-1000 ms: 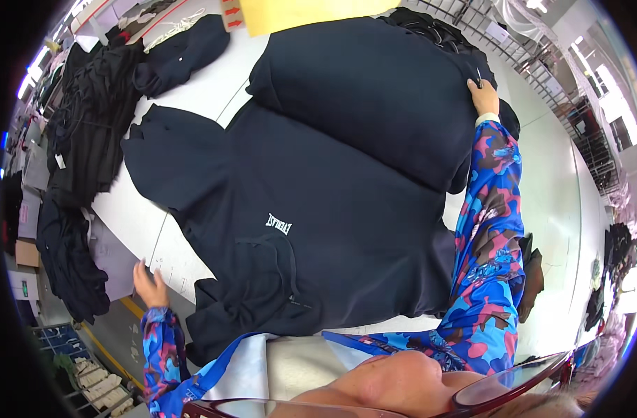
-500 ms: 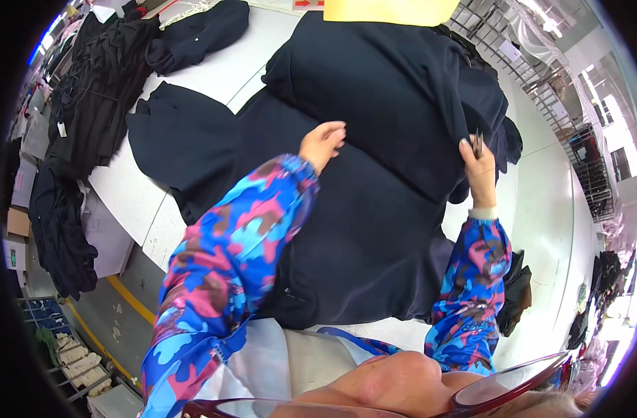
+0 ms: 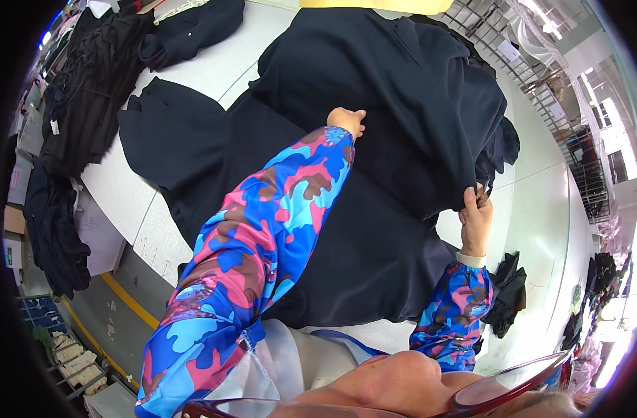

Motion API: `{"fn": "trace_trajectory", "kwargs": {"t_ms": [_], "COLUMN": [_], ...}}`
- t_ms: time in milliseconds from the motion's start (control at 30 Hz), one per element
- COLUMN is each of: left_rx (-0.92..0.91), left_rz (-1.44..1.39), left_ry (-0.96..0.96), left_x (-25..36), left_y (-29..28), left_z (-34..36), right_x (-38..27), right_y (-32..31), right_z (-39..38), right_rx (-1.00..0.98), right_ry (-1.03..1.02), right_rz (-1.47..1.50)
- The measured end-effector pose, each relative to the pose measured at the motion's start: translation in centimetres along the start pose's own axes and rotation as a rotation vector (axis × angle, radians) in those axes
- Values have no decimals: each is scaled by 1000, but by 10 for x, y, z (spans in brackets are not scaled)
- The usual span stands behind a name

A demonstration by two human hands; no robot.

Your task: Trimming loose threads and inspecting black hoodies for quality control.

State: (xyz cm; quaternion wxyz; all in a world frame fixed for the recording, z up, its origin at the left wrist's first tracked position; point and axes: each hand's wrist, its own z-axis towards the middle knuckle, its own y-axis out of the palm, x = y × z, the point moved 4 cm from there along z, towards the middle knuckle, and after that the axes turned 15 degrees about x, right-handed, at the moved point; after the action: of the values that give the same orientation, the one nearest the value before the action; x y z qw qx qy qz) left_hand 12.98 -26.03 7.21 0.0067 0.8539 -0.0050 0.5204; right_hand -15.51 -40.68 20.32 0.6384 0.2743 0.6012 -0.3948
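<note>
A large dark navy garment point(image 3: 360, 237) lies spread over the white table, with a sleeve-like part point(image 3: 169, 136) stretching left and its upper layer point(image 3: 374, 70) folded over. My left hand point(image 3: 346, 121) is against this upper layer, fingers curled; what they hold, if anything, is hidden. At the garment's right edge, my right hand point(image 3: 476, 219) pinches the cloth between thumb and fingers. Small metal thread snips point(image 3: 483, 189) sit in that same hand, partly covered by the fingers.
Dark garments point(image 3: 88, 90) are heaped at the table's left edge, some hanging down. Another dark piece point(image 3: 200, 31) lies at the far left. A yellow sheet point(image 3: 378, 5) is at the far edge. A crumpled black cloth point(image 3: 508, 292) rests right of my right forearm. Wire racks point(image 3: 541, 90) stand beyond.
My right hand has come nearer to me, drawing the garment's right edge along. My left hand has moved slightly right and away. The folded layer has shifted and wrinkled.
</note>
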Motion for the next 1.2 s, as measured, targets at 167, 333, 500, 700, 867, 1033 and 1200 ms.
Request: {"fn": "trace_trajectory", "kwargs": {"t_ms": [167,333,500,700,867,1033,1200], "left_rx": [-66,-464,-299,390,510,103,-489], "left_rz": [-130,-135,256,1724,1243,828,596], "left_ry": [8,337,-155,70,868,1227,1458], "left_x": [-5,-36,-83,-91,-66,-49,-68], "left_y": [-5,-115,-421,-665,-538,-352,-184], "left_z": [18,12,2,-94,-139,-180,-220], "right_x": [0,6,9,40,80,92,116], "right_y": [-3,-14,-14,39,-5,-76,-87], "right_z": [1,5,-15,-145,-227,-234,-229], "right_rx": [35,100,51,-763,-864,-559,-96], "right_ry": [2,63,63,-315,-354,-110,144], "right_rz": [59,92,-51,-340,-761,-631,-475]}}
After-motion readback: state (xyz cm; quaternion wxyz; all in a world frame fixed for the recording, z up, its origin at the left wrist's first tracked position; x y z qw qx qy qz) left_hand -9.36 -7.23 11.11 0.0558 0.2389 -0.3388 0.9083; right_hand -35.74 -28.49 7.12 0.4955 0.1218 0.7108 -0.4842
